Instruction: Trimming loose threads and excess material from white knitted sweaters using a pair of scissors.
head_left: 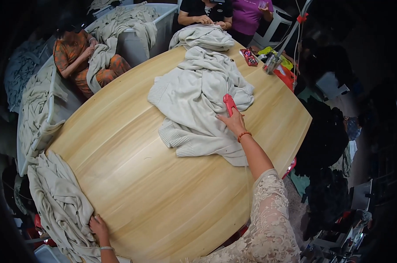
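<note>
My right hand (pixel 234 123) is closed round the red handle of a slim tool (pixel 229 104) with a thin metal tip. It is over a light grey knitted sweater (pixel 198 101) that lies rumpled on the far half of the table, ribbed edges to the left. Far to the left, my left hand (pixel 99 228) has its fingers closed on the edge of another light grey sweater (pixel 62 197), which hangs bunched over the table's left edge. Its fingertips are partly hidden by the cloth.
The wooden table (pixel 132 175) has a curved edge. A small red package (pixel 248 57) and a metal clamp with a pole (pixel 272 64) are at its far right. Bins of sweaters (pixel 54 101) line the left. Co-workers handle sweaters at the left and far end.
</note>
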A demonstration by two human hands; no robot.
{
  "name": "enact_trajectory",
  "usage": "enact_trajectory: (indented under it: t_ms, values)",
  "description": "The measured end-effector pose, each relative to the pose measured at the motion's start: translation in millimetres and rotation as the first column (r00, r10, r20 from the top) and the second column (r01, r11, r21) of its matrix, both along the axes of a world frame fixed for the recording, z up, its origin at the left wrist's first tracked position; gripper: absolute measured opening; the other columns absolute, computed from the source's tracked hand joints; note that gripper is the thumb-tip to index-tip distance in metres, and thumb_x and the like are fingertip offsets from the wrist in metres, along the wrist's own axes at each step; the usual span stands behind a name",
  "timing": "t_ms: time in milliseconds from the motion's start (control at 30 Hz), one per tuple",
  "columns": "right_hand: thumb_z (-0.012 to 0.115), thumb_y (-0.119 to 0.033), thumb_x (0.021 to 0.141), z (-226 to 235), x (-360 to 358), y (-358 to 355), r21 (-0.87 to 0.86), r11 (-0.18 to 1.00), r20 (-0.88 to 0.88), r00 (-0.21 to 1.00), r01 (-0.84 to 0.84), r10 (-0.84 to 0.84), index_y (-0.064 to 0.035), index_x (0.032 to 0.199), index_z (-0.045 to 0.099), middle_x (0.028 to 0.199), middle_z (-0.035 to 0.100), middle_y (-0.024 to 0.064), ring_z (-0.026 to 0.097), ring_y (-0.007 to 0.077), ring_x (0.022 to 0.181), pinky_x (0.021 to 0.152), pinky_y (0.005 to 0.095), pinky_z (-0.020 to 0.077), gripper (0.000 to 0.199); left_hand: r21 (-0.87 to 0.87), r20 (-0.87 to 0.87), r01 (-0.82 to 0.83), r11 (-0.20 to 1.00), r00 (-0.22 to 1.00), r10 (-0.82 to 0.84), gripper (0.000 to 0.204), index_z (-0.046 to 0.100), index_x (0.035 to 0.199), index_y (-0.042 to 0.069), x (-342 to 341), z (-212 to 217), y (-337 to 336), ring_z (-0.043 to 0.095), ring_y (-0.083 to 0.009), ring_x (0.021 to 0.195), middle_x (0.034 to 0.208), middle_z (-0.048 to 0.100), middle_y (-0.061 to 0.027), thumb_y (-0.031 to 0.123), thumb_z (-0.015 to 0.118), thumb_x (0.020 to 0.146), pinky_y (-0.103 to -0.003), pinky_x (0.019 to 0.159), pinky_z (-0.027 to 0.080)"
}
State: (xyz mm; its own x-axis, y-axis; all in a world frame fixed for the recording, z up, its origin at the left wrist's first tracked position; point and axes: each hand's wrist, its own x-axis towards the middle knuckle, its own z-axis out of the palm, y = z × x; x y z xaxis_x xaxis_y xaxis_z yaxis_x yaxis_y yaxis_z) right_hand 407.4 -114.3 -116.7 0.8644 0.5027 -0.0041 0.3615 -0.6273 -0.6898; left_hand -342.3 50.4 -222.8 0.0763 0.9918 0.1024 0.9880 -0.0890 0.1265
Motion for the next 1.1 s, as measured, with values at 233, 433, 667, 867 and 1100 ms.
enact_trajectory:
  t_ms: [233, 433, 667, 867, 1100]
  values:
    - [0.075, -0.025, 0.07, -23.6, 1.5, 37.3, -0.092, 0.985, 0.093, 0.984, -0.144, 0.153, -0.0007, 0.117, 0.052, 0.112, 0.062, 0.0245, 0.058, 0.0411, 0.107, 0.092, 0.0464, 0.0477, 0.058, -0.032, 0.086, 0.319, 0.947, 0.945, -0.315, 0.062, 0.036, 0.146, 0.009, 127.8, 19.3, -95.8, 0.021, -0.0367, 0.144, 0.154, 0.024, -0.0213, 0.028, 0.055, 0.09, -0.055, 0.114, 0.011]
    - [0.064, -0.017, 0.072, -46.8, -89.0, 17.7, 0.0, 0.909, -0.014, 0.909, -0.416, 0.416, -0.0004, 0.113, 0.053, 0.105, 0.061, 0.025, 0.058, 0.0419, 0.101, 0.089, 0.0482, 0.0472, 0.046, 0.037, 0.079, 0.417, 0.908, 0.905, -0.419, 0.061, 0.035, 0.144, 0.007, 174.6, 33.9, -117.5, 0.021, -0.0371, 0.144, 0.154, 0.025, -0.0211, 0.026, 0.055, 0.09, -0.054, 0.116, 0.009]
    - [0.069, -0.022, 0.077, -14.0, -181.2, -37.4, 0.189, 0.803, -0.291, 0.749, -0.565, 0.596, -0.0011, 0.118, 0.051, 0.107, 0.061, 0.0238, 0.06, 0.0414, 0.099, 0.085, 0.0485, 0.0484, 0.049, 0.057, 0.212, 0.396, 0.916, 0.892, -0.399, 0.082, 0.025, 0.146, -0.003, 246.6, 68.4, -136.9, 0.024, -0.0359, 0.142, 0.149, 0.031, -0.0222, 0.025, 0.065, 0.08, -0.052, 0.117, 0.012]
    - [0.077, -0.021, 0.075, 16.9, -202.1, -85.1, 0.405, 0.717, -0.577, 0.45, -0.568, 0.682, -0.0004, 0.108, 0.057, 0.085, 0.061, 0.0115, 0.059, 0.0239, 0.07, 0.068, 0.0362, 0.0496, 0.043, 0.071, 0.148, 0.371, 0.926, 0.914, -0.377, 0.057, 0.049, 0.124, 0.001, 267.0, 114.0, -156.2, 0.041, -0.0414, 0.119, 0.122, 0.047, -0.0219, 0.024, 0.065, 0.075, -0.053, 0.106, 0.027]
    - [0.08, -0.016, 0.071, 40.8, -235.5, -103.1, -0.166, 0.813, -0.173, 0.828, -0.558, 0.533, -0.0003, 0.113, 0.054, 0.102, 0.061, 0.023, 0.06, 0.039, 0.091, 0.081, 0.0429, 0.0471, 0.052, 0.032, 0.254, 0.387, 0.922, 0.889, -0.382, 0.055, 0.049, 0.126, 0.005, 253.9, 96.3, -157.4, 0.036, -0.0402, 0.13, 0.13, 0.044, -0.0214, 0.028, 0.063, 0.078, -0.06, 0.112, 0.019]
